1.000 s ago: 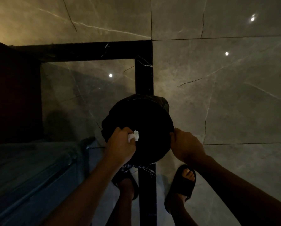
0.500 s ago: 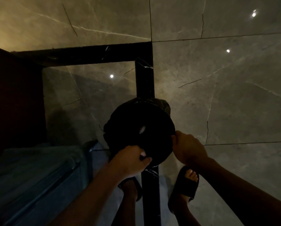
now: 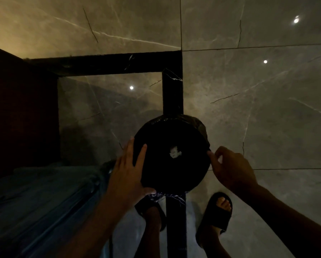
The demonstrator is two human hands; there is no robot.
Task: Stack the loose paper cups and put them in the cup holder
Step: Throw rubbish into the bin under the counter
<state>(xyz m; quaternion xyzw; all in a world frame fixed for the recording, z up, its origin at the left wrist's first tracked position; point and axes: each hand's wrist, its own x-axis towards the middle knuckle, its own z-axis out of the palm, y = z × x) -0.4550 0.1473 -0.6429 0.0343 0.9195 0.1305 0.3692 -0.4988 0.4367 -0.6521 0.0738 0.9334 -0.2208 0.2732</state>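
My left hand [image 3: 127, 175] rests on the bin's [image 3: 171, 155] left rim, fingers spread. My right hand [image 3: 232, 170] pinches the right rim; white scrap [image 3: 175, 152] inside.

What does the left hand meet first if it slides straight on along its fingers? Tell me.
The left hand lies with straight fingers against the left rim of the black bin, pointing up-picture. Past the fingertips only grey floor tile shows, so the way looks free, though depth is unclear.

One lined bin [image 3: 171, 155], one white scrap [image 3: 175, 152], two hands, two sandals.
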